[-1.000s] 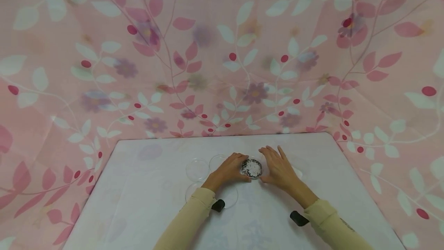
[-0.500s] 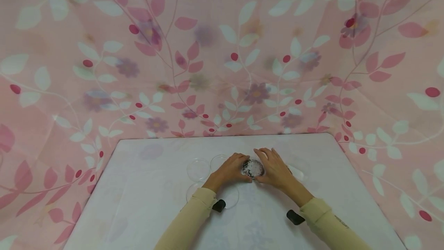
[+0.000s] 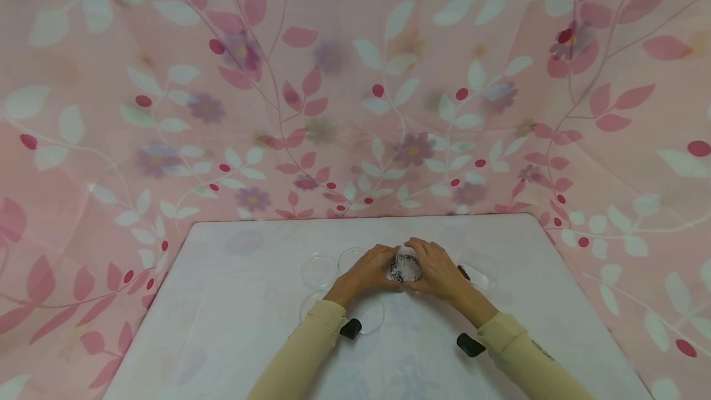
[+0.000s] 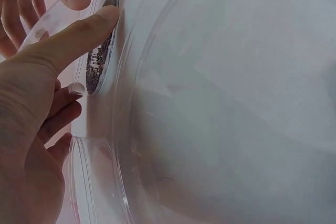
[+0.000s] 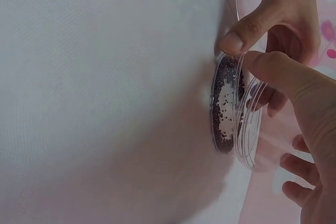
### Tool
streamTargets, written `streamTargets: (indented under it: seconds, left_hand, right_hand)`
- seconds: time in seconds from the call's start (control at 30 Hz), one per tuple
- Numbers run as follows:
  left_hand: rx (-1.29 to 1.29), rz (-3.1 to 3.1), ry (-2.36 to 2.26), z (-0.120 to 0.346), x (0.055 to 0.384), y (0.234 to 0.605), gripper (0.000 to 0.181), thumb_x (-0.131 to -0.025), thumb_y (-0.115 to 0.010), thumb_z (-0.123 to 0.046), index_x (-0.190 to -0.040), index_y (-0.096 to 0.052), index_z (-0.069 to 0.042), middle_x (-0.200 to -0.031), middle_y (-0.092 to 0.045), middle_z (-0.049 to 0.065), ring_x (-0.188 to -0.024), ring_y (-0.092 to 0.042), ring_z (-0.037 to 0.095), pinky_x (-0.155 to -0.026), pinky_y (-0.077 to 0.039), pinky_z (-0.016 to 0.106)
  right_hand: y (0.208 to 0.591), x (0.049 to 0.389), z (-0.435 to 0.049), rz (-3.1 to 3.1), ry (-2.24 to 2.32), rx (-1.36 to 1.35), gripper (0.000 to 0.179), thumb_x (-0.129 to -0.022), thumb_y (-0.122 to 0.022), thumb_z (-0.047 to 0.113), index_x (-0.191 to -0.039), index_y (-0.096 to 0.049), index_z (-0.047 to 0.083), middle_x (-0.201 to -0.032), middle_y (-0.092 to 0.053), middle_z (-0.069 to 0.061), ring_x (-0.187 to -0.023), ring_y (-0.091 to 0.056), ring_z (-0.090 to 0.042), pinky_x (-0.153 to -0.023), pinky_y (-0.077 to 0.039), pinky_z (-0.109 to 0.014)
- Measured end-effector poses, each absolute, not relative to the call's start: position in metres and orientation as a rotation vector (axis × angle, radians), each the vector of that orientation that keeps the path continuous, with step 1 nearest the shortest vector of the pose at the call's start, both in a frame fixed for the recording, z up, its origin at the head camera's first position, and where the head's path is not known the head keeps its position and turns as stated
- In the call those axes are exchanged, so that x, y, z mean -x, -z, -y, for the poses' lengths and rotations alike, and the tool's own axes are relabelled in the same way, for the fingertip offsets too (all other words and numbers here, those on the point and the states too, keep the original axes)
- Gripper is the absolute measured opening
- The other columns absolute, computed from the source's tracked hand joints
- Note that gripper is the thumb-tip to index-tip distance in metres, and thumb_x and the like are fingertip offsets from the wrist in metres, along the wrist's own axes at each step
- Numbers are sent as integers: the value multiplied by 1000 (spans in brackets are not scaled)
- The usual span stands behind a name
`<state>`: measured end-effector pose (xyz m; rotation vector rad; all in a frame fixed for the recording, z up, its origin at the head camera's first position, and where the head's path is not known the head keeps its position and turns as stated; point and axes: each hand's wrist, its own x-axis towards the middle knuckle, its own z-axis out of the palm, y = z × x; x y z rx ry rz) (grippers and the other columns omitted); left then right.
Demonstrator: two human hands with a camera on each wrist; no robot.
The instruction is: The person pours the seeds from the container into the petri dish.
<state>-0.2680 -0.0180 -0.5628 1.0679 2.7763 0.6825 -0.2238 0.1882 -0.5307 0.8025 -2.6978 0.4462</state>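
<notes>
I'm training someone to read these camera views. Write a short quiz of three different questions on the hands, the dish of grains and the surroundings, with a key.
1. Multiple choice: which hand grips the clear lid at the dish?
A. left
B. right
C. neither

2. True or false: the backdrop is plain black.

3. Fill in: in the right wrist view, the grains around the dish's edge are ____ (dark or pale).

Key
1. B: the right hand.
2. False: it is pink with leaves and flowers.
3. dark
</notes>
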Motion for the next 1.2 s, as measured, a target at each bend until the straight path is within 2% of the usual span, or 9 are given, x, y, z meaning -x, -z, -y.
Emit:
streamTargets:
  seconds: [0.2,0.47,0.97,1.2]
  left_hand:
    - [-1036,-2780,-669,20,268,563,94,-72,-84,-49,-149,-43,-13,-139,-59,2,-130,-51,18,-112,-41,35]
    - [-1014,-2821,-573,27,269,562,103,-71,-81,-58,-152,-38,-12,-148,-50,3,-137,-45,19,-115,-37,37]
    - [-987,-2801,-607,35,267,558,101,-72,-83,-52,-152,-37,-11,-149,-48,3,-139,-43,19,-116,-36,36]
    - [-1002,-2819,-580,37,269,559,97,-71,-83,-52,-149,-42,-12,-148,-50,3,-138,-44,19,-116,-37,36]
  right_hand:
    - [531,225,-185,2766,-409,-793,86,-68,-88,46,-136,-52,7,-140,-53,-18,-120,-57,-36,-94,-51,-53]
    - [533,226,-184,2795,-341,-813,82,-69,-86,48,-135,-55,9,-137,-56,-18,-118,-58,-36,-91,-53,-51]
    - [543,227,-181,2911,-393,-768,79,-71,-84,51,-135,-57,14,-138,-56,-16,-120,-57,-34,-85,-56,-51]
    - [546,228,-179,2928,-381,-761,79,-72,-82,54,-135,-57,15,-138,-55,-14,-119,-57,-33,-77,-58,-50]
